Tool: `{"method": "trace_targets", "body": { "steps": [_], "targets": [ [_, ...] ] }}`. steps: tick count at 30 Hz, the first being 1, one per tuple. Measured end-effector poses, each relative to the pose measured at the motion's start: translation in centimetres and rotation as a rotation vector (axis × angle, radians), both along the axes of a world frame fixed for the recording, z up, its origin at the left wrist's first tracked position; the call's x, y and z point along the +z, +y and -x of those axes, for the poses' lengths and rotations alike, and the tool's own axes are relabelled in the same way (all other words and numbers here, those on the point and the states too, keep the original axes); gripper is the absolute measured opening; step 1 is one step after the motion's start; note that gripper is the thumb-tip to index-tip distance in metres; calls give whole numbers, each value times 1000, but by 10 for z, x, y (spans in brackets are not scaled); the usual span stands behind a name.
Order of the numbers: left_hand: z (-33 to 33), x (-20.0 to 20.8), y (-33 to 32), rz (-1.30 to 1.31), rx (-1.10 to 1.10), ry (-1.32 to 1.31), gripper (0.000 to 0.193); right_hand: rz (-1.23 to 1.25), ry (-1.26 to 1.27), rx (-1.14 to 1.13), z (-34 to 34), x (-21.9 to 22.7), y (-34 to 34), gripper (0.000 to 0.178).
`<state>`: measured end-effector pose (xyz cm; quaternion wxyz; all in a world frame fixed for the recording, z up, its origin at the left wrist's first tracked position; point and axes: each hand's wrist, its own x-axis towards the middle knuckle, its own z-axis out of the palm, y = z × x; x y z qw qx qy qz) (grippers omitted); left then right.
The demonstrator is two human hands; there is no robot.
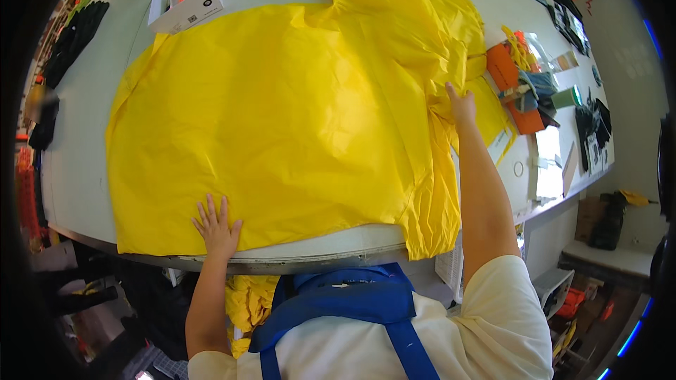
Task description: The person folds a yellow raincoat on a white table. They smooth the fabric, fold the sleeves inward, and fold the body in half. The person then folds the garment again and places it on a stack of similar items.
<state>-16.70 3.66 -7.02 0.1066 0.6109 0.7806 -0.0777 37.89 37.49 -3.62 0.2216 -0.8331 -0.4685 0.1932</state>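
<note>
A large yellow garment of thin, smooth fabric, like a rain jacket [267, 112], is spread across the white table [77, 162]. Its main panel lies fairly flat, while the upper right part is bunched and a sleeve-like strip hangs in folds near the front edge. My left hand [220, 232] rests flat, fingers spread, on the lower left of the fabric by the table edge. Farther off, my right hand [461, 107] is closed at the garment's right side, where the cloth gathers into creases; its fingertips are partly hidden.
A white box [186, 5] with a bottle stands at the back left. To the right sit an orange box [502, 67], a green roll [565, 97], and black packets [584, 134]. Dark bundles [74, 39] lie along the left edge. Yellow cloth [252, 302] sits below the table.
</note>
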Motion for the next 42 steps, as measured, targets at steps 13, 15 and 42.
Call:
{"method": "trace_targets", "body": {
  "steps": [13, 15, 42],
  "targets": [
    [-68, 46, -26, 25, -154, -572, 55, -112, -928, 293, -153, 48, 65, 55],
    [-13, 43, 23, -231, -8, -340, 51, -220, -870, 461, -96, 41, 92, 57],
    [84, 128, 114, -501, 101, -216, 17, -247, 96, 639, 45, 64, 282, 52]
  ]
}}
